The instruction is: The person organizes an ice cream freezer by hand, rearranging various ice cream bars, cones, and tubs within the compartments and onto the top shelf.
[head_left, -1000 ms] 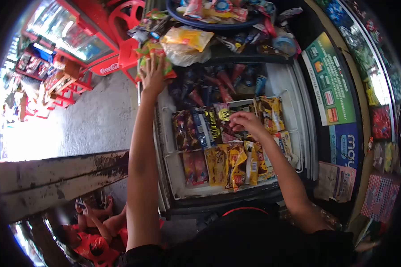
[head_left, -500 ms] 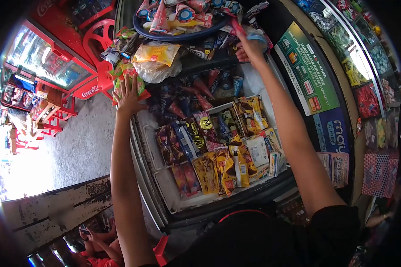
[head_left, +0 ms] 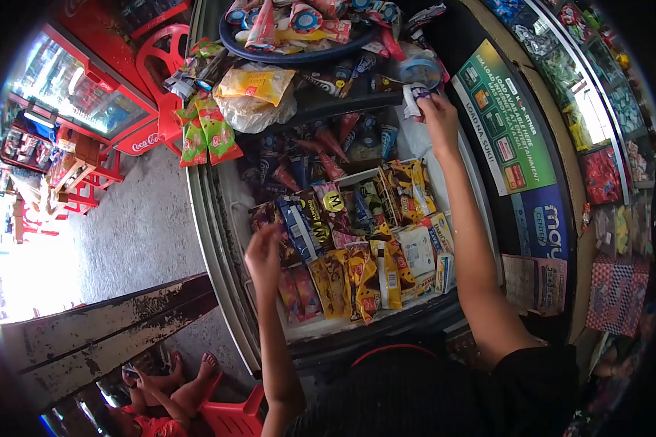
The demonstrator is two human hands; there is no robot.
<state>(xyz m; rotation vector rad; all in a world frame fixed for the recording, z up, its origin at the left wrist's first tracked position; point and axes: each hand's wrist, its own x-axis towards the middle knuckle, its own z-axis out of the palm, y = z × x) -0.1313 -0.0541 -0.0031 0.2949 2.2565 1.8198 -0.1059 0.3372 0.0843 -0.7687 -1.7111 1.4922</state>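
An open chest freezer (head_left: 222, 240) lies below me, packed with wrapped ice creams (head_left: 357, 240) in wire baskets. My left hand (head_left: 264, 255) hovers over the near-left packs with fingers loosely apart and holds nothing. My right hand (head_left: 439, 111) is stretched to the far right corner, by the slid-back lid. It pinches a small white and purple packet (head_left: 414, 98). Just beyond it sits a round blue-lidded tub (head_left: 420, 71).
A dark blue tray (head_left: 299, 51) heaped with cones and packets rests on the far lid, beside a yellow bag (head_left: 256, 84). Green-red packets (head_left: 205, 135) hang over the far-left rim. A green poster (head_left: 504, 120) is on the right, a red Coca-Cola cooler (head_left: 87, 95) on the left. A person sits on a red chair (head_left: 229, 415) below.
My left hand has drawn back from the green-red packets at the far rim to the near-left packs. My right hand has come back slightly from the tray and now holds a small packet.
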